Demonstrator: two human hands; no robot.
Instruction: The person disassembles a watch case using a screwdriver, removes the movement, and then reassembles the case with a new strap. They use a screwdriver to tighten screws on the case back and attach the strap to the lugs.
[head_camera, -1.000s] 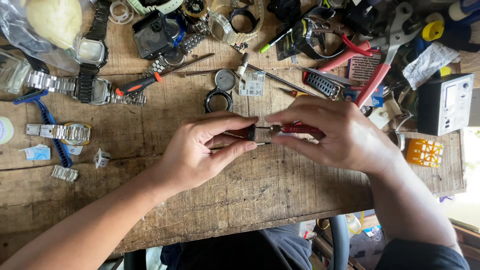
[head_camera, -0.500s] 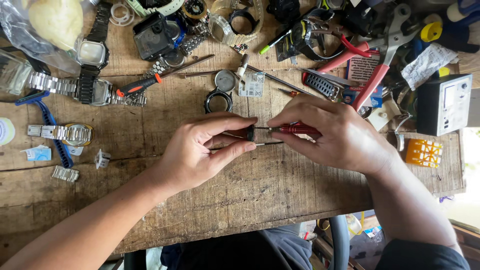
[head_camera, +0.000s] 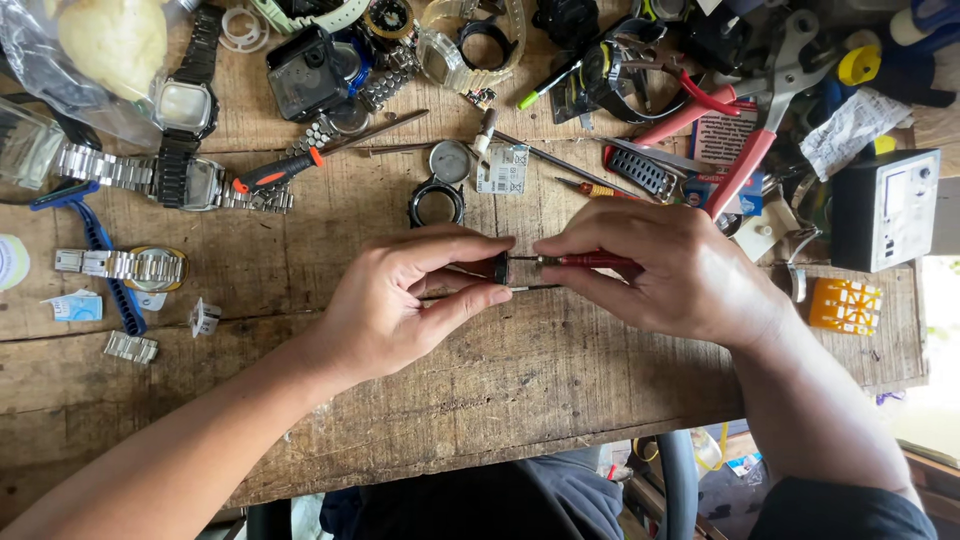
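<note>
Left hand (head_camera: 400, 305): it is closing narrow, thumb and forefinger pinching a small dark part (head_camera: 499, 268) at its two sides, just above the tabletop (head_camera: 560, 390).
Right hand (head_camera: 670, 270): it is gripping a small red-handled screwdriver (head_camera: 590, 261), the fingers wrapping the handle, the metal tip pointing left and touching the dark part.
Thin rod (head_camera: 470, 293): a slim metal piece is lying under the left thumb, just below the dark part; I cannot tell if it is joined to it.
Step in hand: as I judge, the person is working the screwdriver tip into the small part, perhaps on a pin or a screw of a watch piece; the part is too small to say which.
Next move: it is asking, I think, for a steady left pinch and a light, straight push or turn from the right hand, so the tip is not slipping off.
Near things: a black round watch case (head_camera: 436, 203) is lying just behind the hands, and an orange-handled screwdriver (head_camera: 275, 172) farther left.
Far things: metal-band watches (head_camera: 120, 265) are lying at the left edge, red pliers (head_camera: 745, 165) and a white box device (head_camera: 885, 210) at the right.
</note>
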